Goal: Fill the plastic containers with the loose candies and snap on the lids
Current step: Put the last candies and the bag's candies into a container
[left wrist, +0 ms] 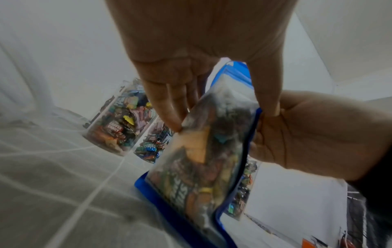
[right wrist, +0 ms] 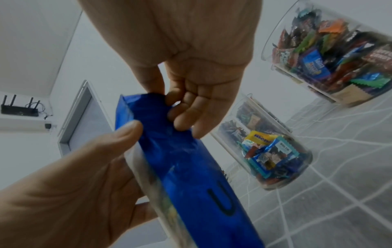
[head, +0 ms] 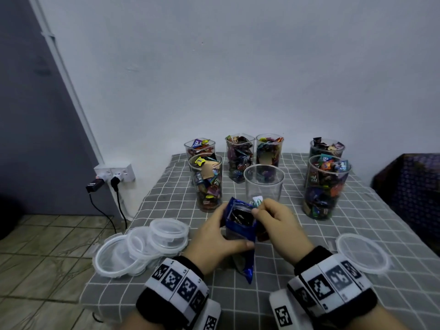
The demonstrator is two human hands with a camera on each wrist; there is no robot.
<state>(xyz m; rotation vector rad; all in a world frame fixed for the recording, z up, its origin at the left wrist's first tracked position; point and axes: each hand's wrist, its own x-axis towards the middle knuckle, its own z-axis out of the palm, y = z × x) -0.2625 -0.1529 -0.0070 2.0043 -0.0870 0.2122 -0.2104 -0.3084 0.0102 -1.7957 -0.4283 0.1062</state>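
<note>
At the left edge of the grey checked tablecloth [head: 357, 234] lies a heap of clear round plastic lids [head: 142, 246]; I make out about four or five, though the overlap makes the number uncertain. Just right of it the left hand [head: 214, 236] grips the blue foil candy bag [head: 240, 222] round its middle, thumb on one face and fingers on the other, holding it upright with the mouth open. The right hand [head: 281, 225] pinches the near lip of that mouth, and a small green-and-white wrapped candy [head: 257, 200] shows at its fingertips. Whether the fingers actually hold the candy I cannot tell.

The step in hand looks like filling the last container: one empty clear plastic cup [head: 263, 184] stands just behind the bag. Next, I judge, the bag must be tipped over that rim, or the candies lifted out by hand, with the mouth kept wide so nothing spills onto the cloth.

Six clear candy-filled containers [head: 209, 184] stand behind and beside it, none lidded: two left, two in the middle, two right. One more clear lid [head: 363, 253] lies alone at the far right.
</note>
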